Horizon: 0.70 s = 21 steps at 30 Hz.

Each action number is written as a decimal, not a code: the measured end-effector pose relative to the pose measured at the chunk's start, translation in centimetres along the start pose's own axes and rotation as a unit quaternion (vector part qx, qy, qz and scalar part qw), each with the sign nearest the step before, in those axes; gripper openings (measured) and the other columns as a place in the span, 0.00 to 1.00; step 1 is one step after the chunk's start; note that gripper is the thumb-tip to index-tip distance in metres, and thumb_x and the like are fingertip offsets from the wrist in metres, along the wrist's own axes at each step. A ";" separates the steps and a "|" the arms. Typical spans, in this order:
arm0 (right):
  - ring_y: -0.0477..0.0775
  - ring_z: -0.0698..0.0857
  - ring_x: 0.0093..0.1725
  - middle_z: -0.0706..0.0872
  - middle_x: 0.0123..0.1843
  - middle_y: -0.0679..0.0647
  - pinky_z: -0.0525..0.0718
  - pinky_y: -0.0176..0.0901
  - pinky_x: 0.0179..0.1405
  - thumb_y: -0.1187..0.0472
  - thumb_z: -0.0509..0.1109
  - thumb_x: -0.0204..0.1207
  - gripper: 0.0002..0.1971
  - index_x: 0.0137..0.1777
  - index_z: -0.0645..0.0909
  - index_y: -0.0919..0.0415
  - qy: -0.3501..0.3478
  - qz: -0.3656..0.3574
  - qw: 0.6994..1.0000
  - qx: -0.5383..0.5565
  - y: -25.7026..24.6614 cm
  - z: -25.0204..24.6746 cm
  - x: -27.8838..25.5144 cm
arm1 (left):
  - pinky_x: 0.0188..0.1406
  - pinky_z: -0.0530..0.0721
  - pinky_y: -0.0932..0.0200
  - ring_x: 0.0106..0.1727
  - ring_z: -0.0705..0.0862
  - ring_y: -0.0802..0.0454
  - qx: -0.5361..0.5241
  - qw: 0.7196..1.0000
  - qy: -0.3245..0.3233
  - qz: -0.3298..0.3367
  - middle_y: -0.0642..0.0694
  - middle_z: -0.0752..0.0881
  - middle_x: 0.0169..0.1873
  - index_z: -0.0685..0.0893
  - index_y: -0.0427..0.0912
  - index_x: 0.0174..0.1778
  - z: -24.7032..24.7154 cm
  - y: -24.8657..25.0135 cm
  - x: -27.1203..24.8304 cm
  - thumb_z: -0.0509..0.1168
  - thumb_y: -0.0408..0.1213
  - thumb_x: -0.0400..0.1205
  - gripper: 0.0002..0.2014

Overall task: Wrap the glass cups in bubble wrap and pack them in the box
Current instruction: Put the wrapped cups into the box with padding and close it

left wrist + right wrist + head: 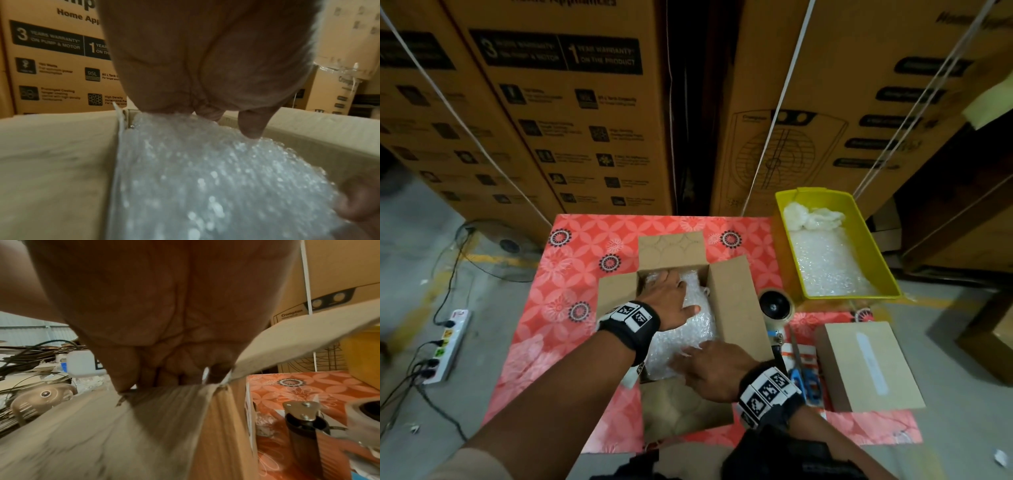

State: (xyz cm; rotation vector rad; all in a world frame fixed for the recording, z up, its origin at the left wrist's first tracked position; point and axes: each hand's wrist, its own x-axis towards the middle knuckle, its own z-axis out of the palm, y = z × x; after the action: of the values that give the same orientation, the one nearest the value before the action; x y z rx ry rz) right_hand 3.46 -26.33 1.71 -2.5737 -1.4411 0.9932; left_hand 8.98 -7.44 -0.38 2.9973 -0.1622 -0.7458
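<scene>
An open cardboard box [736, 301] stands with its flaps spread on the red flowered cloth [571, 274]. Bubble wrap [695, 322] fills the inside; no glass shows through it. My left hand [667, 294] lies flat on the wrap at the far end of the box, fingers straight. The left wrist view shows its palm [205, 65] pressing down on the bubble wrap [205, 178]. My right hand [709, 366] reaches over the near flap, its fingers resting on the wrap's near end. In the right wrist view the palm [164, 313] hangs over the flap's fold [164, 402].
A yellow tray [782, 240] holding bubble wrap sheets sits at the back right. A tape dispenser [775, 305], a blue cutter [803, 380] and a small closed box [869, 366] lie right of the open box. Tall cartons [568, 102] stand behind; a power strip [448, 342] lies on the floor.
</scene>
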 end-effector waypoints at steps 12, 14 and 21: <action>0.67 0.86 0.69 0.87 0.73 0.59 0.84 0.57 0.60 0.57 0.61 0.81 0.29 0.83 0.75 0.39 0.015 0.049 0.999 0.008 -0.7 -0.4 -0.6 | 0.91 0.58 0.37 0.93 0.53 0.37 -0.055 0.997 -0.051 0.013 0.38 0.56 0.93 0.55 0.44 0.95 0.0 -1.0 -0.6 0.52 0.54 0.96 0.33; 0.67 0.87 0.67 0.88 0.71 0.59 0.87 0.58 0.58 0.57 0.60 0.81 0.28 0.82 0.77 0.42 0.007 0.040 0.999 -0.002 -0.8 -0.6 -0.6 | 0.91 0.58 0.43 0.93 0.55 0.40 -0.129 0.990 -0.051 0.019 0.41 0.58 0.93 0.55 0.47 0.95 -0.7 -1.1 -1.5 0.58 0.45 0.95 0.32; 0.60 0.87 0.67 0.86 0.75 0.44 0.89 0.58 0.58 0.48 0.60 0.80 0.26 0.79 0.75 0.42 0.127 -0.038 0.991 0.007 -1.2 0.9 -2.3 | 0.79 0.66 0.44 0.80 0.63 0.44 -0.217 0.966 0.136 -0.032 0.48 0.68 0.78 0.72 0.60 0.87 -2.3 -4.6 -2.8 0.79 0.35 0.80 0.40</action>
State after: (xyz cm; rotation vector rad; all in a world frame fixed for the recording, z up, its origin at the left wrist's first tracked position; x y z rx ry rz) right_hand 1.23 -27.64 2.57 -2.5027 -1.4443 0.6357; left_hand 8.02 -2.53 2.63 2.6519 0.0991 -0.3101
